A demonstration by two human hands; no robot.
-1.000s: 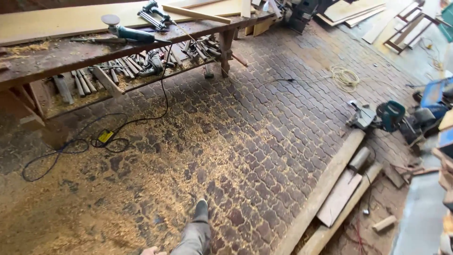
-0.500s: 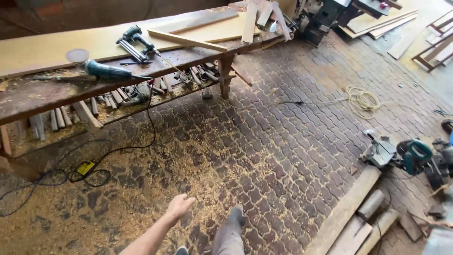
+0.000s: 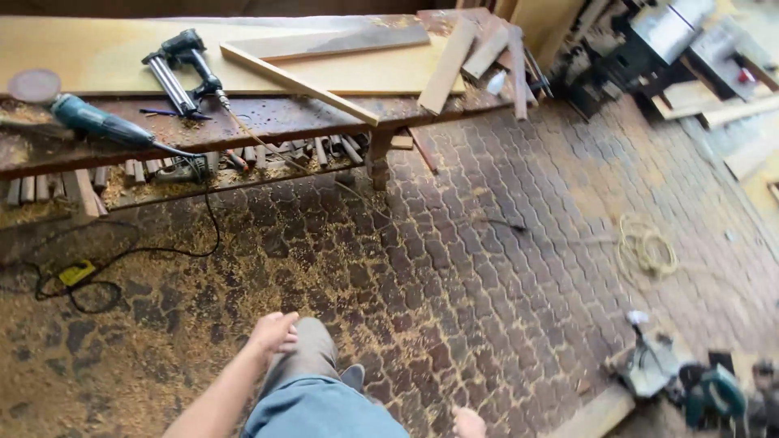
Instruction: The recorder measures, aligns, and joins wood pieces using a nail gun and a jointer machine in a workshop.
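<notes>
Paved brick floor [image 3: 487, 292] fills most of the view, thick w/ sawdust esp. on the left side. Long wooden workbench [image 3: 268, 122] runs across the top, w/ a lower shelf holding short wood offcuts [image 3: 65, 188]. A wide pale board [image 3: 105, 53] lies flat on the bench top; a long thin batten [image 3: 300, 83] lies diagonally over it, and several short planks [image 3: 454, 61] are stacked at the bench's right end. Dark machinery [image 3: 641, 49] stands top right. The person's leg in grey-blue trousers [image 3: 312, 389] is raised mid-frame at the bottom, shoe toe just visible. On the bench: a black nail gun [image 3: 182, 69] near the middle-left and a teal angle grinder [image 3: 89, 122] w/ its disc at the far left, cable dropping off the bench down to the floor. Teal power saw [image 3: 710, 393] sits on the floor bottom right, near a plank end. Coil of yellow rope [image 3: 645, 247] lies on the floor at right. Left hand [image 3: 274, 332] is empty, just beside the knee, fingers loosely curled together, holding nothing, well apart from the bench. Right hand [image 3: 469, 423] is cut off by the bottom edge; can't tell how its fingers stand. Small yellow plug block [image 3: 77, 272] lies on the floor at left.
</notes>
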